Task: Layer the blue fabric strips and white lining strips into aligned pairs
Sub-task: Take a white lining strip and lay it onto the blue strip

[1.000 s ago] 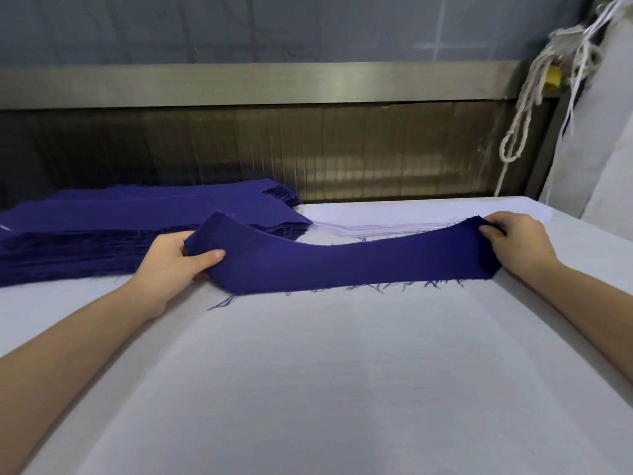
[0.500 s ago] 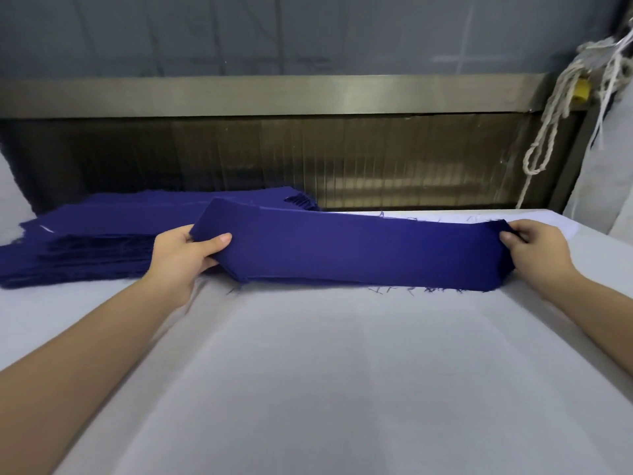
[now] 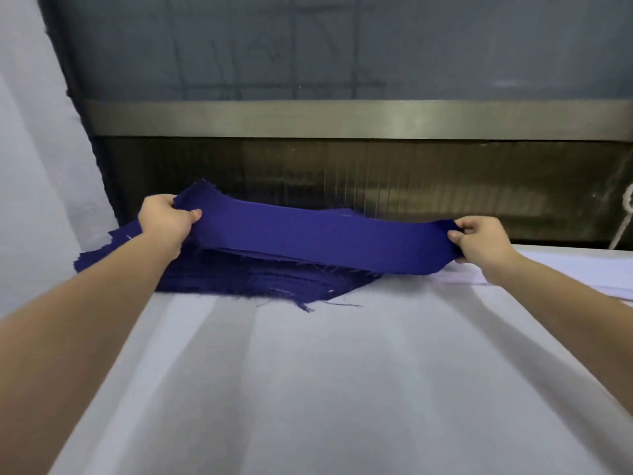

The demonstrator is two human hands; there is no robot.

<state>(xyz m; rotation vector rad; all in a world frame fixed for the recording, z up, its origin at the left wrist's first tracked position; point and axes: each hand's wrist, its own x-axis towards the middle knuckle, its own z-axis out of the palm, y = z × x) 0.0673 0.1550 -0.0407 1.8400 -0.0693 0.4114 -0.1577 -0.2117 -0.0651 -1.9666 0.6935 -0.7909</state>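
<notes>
A deep blue strip [image 3: 322, 240] over a darker blue stack [image 3: 239, 279], white table cover [image 3: 325, 371], brassy metal rail [image 3: 342, 118].

I'm standing in a garment workshop: my worktop [image 3: 342, 389] is a broad surface covered in white cloth. A thick stack of cut blue fabric strips [image 3: 246, 281] with frayed edges lies on it near white lining strips [image 3: 579, 272], with a brushed steel rail [image 3: 342, 118] behind.

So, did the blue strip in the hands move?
Yes. The blue strip went left: before it hung over the white lining strips, now it hangs over the blue stack.
</notes>
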